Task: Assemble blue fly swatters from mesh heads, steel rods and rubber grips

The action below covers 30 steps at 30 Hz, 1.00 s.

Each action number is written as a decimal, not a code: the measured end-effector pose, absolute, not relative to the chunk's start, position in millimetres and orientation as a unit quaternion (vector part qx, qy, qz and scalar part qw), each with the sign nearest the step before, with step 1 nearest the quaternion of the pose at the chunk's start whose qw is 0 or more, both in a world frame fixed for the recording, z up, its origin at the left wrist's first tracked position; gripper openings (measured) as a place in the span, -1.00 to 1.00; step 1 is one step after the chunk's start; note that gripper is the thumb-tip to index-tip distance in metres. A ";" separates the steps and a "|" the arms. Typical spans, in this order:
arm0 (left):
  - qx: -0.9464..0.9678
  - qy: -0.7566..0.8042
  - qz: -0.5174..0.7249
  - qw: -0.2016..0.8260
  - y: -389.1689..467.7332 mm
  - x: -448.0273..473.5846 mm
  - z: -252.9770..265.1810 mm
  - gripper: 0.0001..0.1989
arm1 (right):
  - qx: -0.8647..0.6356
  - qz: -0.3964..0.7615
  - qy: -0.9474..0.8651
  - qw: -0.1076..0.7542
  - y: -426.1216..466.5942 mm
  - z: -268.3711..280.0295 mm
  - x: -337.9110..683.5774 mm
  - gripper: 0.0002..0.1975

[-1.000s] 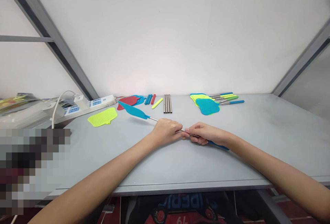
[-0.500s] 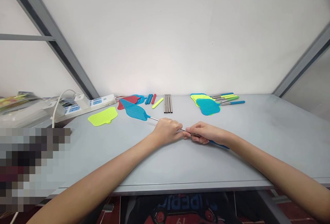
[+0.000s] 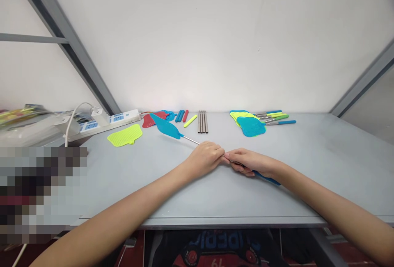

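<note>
A blue fly swatter (image 3: 168, 128) with a metal rod and a blue handle is held in both hands above the grey table (image 3: 191, 197). My left hand (image 3: 207, 156) is closed round the rod, nearer the mesh head. Right beside it, my right hand (image 3: 246, 161) is closed round the rod just before the handle, whose end shows below the wrist. The fingers of the two hands meet. The swatter's head points to the far left and is tilted. Behind the hands lie several metal tubes (image 3: 203, 122) in a row.
Several swatters (image 3: 251, 126) with blue and yellow-green heads lie stacked at back right. Left of the tubes are a yellow-green handle (image 3: 190, 121), a red handle (image 3: 185, 115) and blue handles (image 3: 179, 115). A yellow-green head (image 3: 125, 135), a red head (image 3: 150, 120) and a power strip (image 3: 113, 120) lie further left.
My hands have come closer together on the rod, so that less bare metal shows between them. The swatter's head has turned more edge-on. The whole view has shifted slightly.
</note>
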<state>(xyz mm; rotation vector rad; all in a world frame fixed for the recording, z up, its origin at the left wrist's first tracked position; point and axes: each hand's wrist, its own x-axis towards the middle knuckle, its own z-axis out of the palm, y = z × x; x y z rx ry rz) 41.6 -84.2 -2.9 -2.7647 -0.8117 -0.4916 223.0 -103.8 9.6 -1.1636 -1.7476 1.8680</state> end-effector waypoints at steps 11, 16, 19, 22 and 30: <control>-0.937 -0.307 -0.157 0.057 -81.8 40.1 -4.2 -0.58 | -0.412 0.630 -0.641 0.150 -101.5 8.7 224.6 -0.67; -0.938 -0.300 -0.158 0.071 -78.0 39.9 -1.8 -0.55 | -0.408 0.634 -0.636 0.165 -101.3 9.1 222.8 -0.66; -0.938 -0.299 -0.154 0.081 -75.9 39.8 -0.9 -0.53 | -0.407 0.634 -0.635 0.172 -100.4 7.2 223.1 -0.66; -0.937 -0.296 -0.157 0.096 -74.0 39.4 0.6 -0.51 | -0.403 0.629 -0.641 0.174 -98.6 6.3 223.4 -0.66; -0.930 -0.286 -0.180 0.142 -69.9 37.9 6.8 -0.46 | -0.412 0.609 -0.653 0.184 -101.4 18.5 221.2 -0.63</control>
